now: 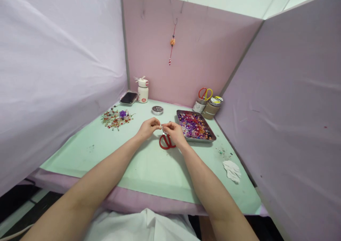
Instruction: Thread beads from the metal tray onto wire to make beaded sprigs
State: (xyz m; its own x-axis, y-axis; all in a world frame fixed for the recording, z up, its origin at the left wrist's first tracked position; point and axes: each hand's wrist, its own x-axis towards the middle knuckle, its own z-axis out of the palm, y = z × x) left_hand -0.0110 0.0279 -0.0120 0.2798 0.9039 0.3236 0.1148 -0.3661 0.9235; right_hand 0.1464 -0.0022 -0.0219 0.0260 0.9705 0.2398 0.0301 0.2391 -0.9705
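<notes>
Over the middle of the green-covered table (149,166), my left hand (149,128) and my right hand (173,130) meet with fingertips almost touching. Both are closed in a pinch around something tiny and pale between them, too small to name. Red-handled scissors (164,142) lie on the table just below, partly covered by my right hand. To the right of that hand is a metal tray (198,140) full of purple, red and orange beads (193,125). A small round tin (157,110) of tiny dark bits sits beyond my fingers.
Strung bead pieces (115,119) are heaped at left, near a phone (129,98) and a white bottle (143,91). At back right stand a can with scissors (199,105) and a jar (212,107). White gloves (232,171) lie at right. A beaded string (172,42) hangs behind.
</notes>
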